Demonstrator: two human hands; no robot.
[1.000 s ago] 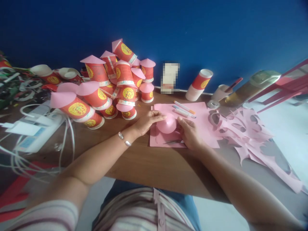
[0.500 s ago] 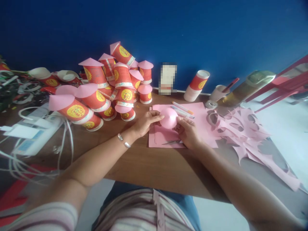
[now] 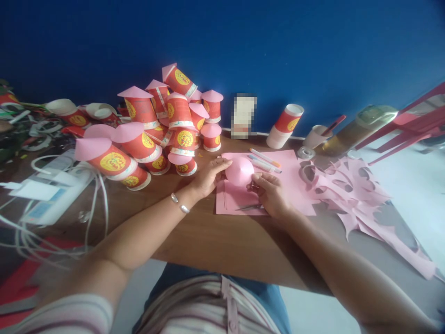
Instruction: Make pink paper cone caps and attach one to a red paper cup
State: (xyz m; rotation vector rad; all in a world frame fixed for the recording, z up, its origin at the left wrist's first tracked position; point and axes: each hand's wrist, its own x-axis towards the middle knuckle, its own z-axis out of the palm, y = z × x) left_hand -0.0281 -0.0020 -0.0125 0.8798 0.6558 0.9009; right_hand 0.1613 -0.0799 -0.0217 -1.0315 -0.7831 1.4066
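Observation:
My left hand (image 3: 211,177) pinches the left edge of a pink paper cone (image 3: 239,170), its thumb along the rim. On the cone's lower right edge, the thumb and fingers of my right hand (image 3: 271,194) are closed. The cone's tip faces up toward me. Beneath lie pink paper sheets (image 3: 295,185). A pair of scissors (image 3: 247,207) rests on them, its handles partly hidden under my right hand. Marker pens (image 3: 266,157) lie on the sheets just behind the cone.
Red paper cups with pink cone tops (image 3: 183,139) are piled at left. Nearby are a white power strip (image 3: 57,195) and cables. Stacked cups (image 3: 285,125), a tape roll (image 3: 306,153), a bottle (image 3: 356,130) and pink paper scraps (image 3: 351,185) are at right.
The paper cone has shifted slightly left and tilted between my hands. My right fingers have slid lower along its edge. The whole view has moved a little.

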